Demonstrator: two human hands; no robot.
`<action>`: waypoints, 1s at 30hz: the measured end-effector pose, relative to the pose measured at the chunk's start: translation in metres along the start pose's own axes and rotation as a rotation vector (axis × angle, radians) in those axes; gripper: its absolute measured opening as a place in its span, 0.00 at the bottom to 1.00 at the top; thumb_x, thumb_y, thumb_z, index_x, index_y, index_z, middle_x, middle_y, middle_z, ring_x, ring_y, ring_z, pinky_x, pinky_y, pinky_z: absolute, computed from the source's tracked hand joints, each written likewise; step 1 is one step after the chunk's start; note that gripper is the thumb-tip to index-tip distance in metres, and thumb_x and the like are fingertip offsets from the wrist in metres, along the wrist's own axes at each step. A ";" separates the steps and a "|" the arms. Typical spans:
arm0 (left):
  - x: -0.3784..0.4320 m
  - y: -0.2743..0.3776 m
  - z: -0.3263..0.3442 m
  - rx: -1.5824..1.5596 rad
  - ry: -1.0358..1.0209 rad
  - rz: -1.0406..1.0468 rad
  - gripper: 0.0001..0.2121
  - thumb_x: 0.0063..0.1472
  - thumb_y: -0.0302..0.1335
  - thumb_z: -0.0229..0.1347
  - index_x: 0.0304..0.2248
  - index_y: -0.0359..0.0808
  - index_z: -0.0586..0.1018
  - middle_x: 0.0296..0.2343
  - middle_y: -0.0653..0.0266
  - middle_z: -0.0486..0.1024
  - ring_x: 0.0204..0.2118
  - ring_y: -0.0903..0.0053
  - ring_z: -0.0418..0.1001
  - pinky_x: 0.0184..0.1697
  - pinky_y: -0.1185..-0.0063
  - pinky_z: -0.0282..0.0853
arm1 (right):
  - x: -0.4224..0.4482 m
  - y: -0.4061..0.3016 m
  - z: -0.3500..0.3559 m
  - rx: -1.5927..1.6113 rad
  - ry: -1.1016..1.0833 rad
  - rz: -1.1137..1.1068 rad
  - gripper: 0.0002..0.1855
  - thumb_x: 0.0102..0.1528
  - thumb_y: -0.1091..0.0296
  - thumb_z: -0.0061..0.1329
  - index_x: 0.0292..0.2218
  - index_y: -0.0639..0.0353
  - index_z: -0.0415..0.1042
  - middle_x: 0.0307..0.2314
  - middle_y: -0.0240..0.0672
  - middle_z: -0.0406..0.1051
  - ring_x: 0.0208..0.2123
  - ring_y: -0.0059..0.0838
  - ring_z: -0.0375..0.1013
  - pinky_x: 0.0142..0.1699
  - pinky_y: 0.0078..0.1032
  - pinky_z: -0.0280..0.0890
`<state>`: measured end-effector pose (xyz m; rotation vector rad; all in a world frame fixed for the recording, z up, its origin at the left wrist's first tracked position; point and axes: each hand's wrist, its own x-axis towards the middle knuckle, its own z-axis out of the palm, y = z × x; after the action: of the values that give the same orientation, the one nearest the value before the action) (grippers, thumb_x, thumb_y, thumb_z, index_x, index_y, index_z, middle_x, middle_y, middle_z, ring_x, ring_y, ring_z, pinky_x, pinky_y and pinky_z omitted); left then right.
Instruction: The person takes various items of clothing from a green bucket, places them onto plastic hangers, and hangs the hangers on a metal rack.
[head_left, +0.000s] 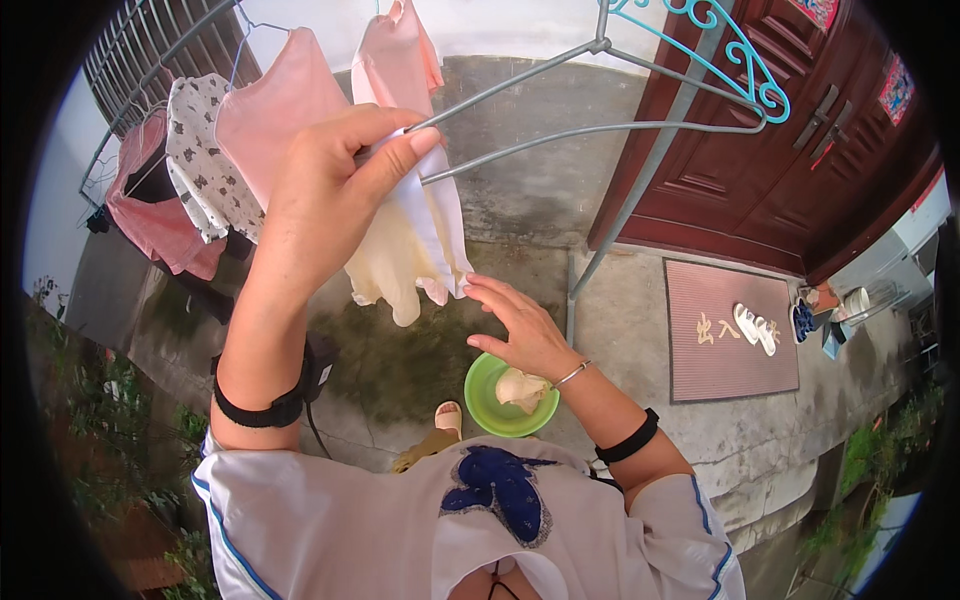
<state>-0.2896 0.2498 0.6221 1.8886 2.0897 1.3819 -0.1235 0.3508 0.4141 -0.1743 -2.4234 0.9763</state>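
Note:
My left hand (345, 172) pinches the end of a grey metal clothes hanger (517, 82) together with the edge of a small white and cream garment (401, 255). The garment hangs down from that end of the hanger. The hanger's other end reaches to the upper right, by a turquoise scrollwork bracket (742, 52). My right hand (517, 322) is at the garment's lower hem, fingers spread; whether a fingertip touches the cloth I cannot tell. Below that hand, a green plastic basin (474, 397) on the ground holds a wet-looking cream cloth (521, 390).
Pink garments (281, 105) and a patterned white one (210, 150) hang on a metal rack (196, 31) at upper left. A slanted metal pole (637, 187) stands before a dark red door (720, 180). White sandals (754, 328) lie on a pink doormat (697, 292) at right.

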 end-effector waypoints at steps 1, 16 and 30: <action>0.000 0.002 -0.001 0.007 0.001 -0.001 0.10 0.60 0.29 0.51 0.34 0.29 0.77 0.23 0.73 0.72 0.25 0.91 0.66 0.27 0.88 0.61 | 0.007 0.003 0.011 0.020 0.009 0.008 0.29 0.46 0.65 0.54 0.49 0.56 0.61 0.52 0.37 0.58 0.48 0.40 0.63 0.51 0.33 0.60; -0.024 -0.037 -0.045 -0.062 0.073 -0.214 0.10 0.59 0.30 0.52 0.32 0.31 0.77 0.23 0.75 0.67 0.27 0.90 0.62 0.30 0.89 0.57 | 0.016 0.033 -0.021 0.714 -0.087 0.195 0.07 0.50 0.79 0.45 0.33 0.64 0.71 0.37 0.35 0.69 0.31 0.22 0.69 0.37 0.19 0.65; -0.054 -0.096 -0.054 -0.021 0.091 -0.118 0.09 0.58 0.29 0.53 0.32 0.31 0.77 0.20 0.72 0.64 0.25 0.86 0.60 0.29 0.86 0.54 | 0.050 -0.007 -0.176 -0.574 0.240 -0.206 0.17 0.42 0.59 0.57 0.17 0.62 0.67 0.31 0.30 0.73 0.33 0.32 0.67 0.39 0.28 0.62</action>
<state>-0.3809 0.1859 0.5702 1.6958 2.1780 1.4832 -0.0764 0.4681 0.5470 -0.2204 -2.3720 0.1415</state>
